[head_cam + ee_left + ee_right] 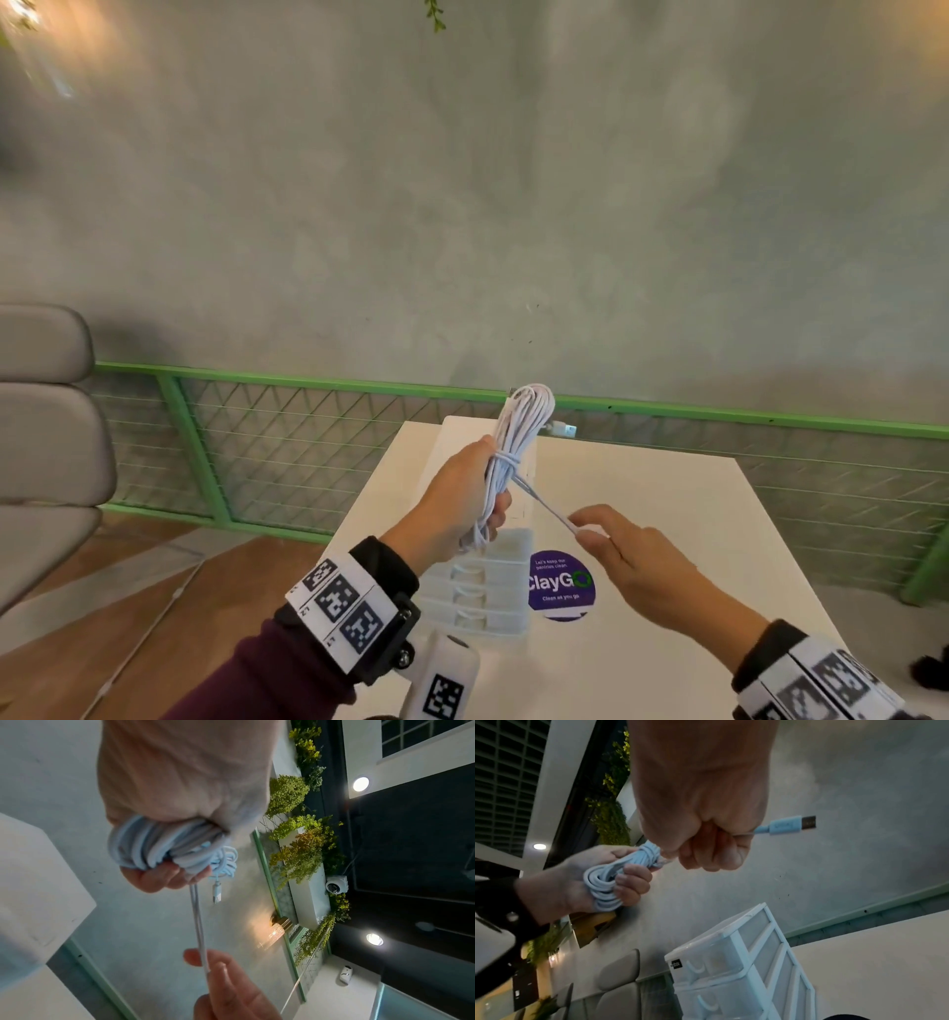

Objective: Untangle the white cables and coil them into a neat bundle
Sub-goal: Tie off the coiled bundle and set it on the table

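My left hand (462, 493) grips a coiled bundle of white cable (516, 437) upright above the white table (693, 539); a few turns are wrapped round its middle. A taut free length of cable (547, 506) runs from that wrap down to my right hand (611, 545), which pinches it. In the right wrist view the cable's USB plug (793, 824) sticks out past my right hand's (706, 841) curled fingers. In the left wrist view the bundle (164, 845) fills my left fist (180, 791), and another plug (216, 894) hangs from it.
A white plastic drawer unit (488, 586) stands on the table under my hands, next to a purple round sticker (562, 586). A green wire fence (257, 437) runs behind the table. A grey padded chair (46, 437) is at the left.
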